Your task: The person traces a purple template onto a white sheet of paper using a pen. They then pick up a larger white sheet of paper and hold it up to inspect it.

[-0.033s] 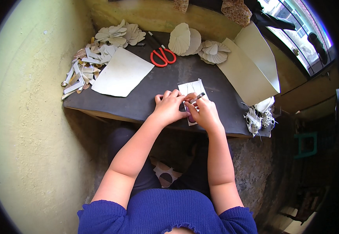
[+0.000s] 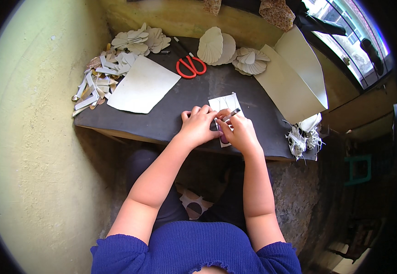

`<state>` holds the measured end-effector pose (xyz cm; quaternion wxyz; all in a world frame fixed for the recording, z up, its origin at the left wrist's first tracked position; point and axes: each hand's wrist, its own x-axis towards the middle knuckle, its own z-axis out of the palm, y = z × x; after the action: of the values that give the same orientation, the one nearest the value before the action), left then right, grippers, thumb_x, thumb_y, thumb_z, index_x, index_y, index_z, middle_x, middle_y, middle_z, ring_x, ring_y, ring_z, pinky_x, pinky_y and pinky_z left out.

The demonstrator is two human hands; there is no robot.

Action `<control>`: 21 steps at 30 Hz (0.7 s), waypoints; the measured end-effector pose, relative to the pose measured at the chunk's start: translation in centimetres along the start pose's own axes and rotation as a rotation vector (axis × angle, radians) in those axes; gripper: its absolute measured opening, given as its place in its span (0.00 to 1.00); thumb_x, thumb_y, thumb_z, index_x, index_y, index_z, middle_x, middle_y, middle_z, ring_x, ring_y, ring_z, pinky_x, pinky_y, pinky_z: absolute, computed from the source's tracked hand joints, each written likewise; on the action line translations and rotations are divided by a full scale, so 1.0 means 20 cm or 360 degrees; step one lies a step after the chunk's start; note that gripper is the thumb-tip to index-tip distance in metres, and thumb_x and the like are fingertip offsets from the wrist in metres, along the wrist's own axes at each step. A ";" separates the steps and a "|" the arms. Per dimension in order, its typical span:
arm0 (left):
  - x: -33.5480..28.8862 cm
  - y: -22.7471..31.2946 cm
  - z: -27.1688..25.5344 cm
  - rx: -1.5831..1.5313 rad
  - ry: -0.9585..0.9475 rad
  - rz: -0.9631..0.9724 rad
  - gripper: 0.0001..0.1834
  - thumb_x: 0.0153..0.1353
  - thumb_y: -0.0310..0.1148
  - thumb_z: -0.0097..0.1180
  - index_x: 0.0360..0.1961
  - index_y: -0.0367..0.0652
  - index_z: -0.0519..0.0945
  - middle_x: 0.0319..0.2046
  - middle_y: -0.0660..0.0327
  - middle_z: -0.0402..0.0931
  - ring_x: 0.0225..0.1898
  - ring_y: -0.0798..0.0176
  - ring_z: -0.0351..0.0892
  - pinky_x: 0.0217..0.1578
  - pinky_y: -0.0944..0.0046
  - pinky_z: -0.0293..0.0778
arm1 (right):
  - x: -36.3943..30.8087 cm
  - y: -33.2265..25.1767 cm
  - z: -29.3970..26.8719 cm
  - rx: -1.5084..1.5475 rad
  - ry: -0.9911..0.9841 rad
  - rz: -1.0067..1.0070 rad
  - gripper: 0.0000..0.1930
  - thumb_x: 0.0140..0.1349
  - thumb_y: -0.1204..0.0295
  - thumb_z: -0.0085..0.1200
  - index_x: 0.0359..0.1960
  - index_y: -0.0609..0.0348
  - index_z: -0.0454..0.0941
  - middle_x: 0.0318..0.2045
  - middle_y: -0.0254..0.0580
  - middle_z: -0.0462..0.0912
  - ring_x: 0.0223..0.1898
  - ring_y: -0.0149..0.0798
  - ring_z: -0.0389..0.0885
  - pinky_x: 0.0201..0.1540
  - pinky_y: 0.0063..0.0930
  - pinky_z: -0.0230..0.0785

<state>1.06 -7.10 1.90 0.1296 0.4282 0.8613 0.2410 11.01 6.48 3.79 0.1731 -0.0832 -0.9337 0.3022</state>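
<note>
Both hands work close together at the near edge of the dark table (image 2: 162,123), over a small white card (image 2: 222,103) with thin curved lines on its far part. The right hand (image 2: 240,131) is closed around a pen (image 2: 233,113), its cap end leaning up to the right. The left hand (image 2: 197,125) lies over the card's left side, fingers bent and thumb reaching right to a purple piece (image 2: 224,136) on the card; the fingers hide the contact, so I cannot tell whether it grips that piece or only presses.

To the left lie a large white sheet (image 2: 143,86) and a heap of offcuts (image 2: 93,89). Red-handled scissors (image 2: 190,69) rest farther off, left of lined, scallop-edged pieces (image 2: 210,45). Shredded white scraps (image 2: 304,139) sit at the near right corner.
</note>
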 end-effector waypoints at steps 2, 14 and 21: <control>0.00 0.00 0.00 0.0006 0.0011 0.0001 0.37 0.46 0.52 0.71 0.57 0.52 0.74 0.53 0.63 0.71 0.60 0.57 0.66 0.59 0.46 0.55 | 0.00 -0.02 -0.02 0.0074 -0.0012 0.0030 0.08 0.60 0.68 0.61 0.40 0.52 0.80 0.30 0.47 0.84 0.31 0.50 0.84 0.35 0.39 0.76; 0.00 0.01 0.00 -0.0045 0.0002 -0.0038 0.38 0.45 0.51 0.73 0.54 0.50 0.70 0.53 0.63 0.71 0.60 0.56 0.66 0.58 0.46 0.56 | 0.01 0.00 0.00 0.0065 -0.0022 0.0041 0.09 0.59 0.68 0.62 0.41 0.51 0.80 0.30 0.47 0.85 0.31 0.48 0.85 0.35 0.37 0.76; 0.00 -0.01 0.01 -0.0044 0.0050 -0.0012 0.37 0.46 0.53 0.71 0.53 0.50 0.70 0.52 0.63 0.71 0.60 0.56 0.67 0.58 0.47 0.55 | 0.02 -0.01 0.01 0.0033 0.0036 0.0048 0.07 0.60 0.68 0.61 0.39 0.52 0.80 0.30 0.45 0.85 0.30 0.47 0.85 0.34 0.36 0.76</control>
<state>1.16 -7.15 1.63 0.1230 0.4194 0.8613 0.2591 10.60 6.37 3.81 0.1799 -0.0989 -0.9272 0.3134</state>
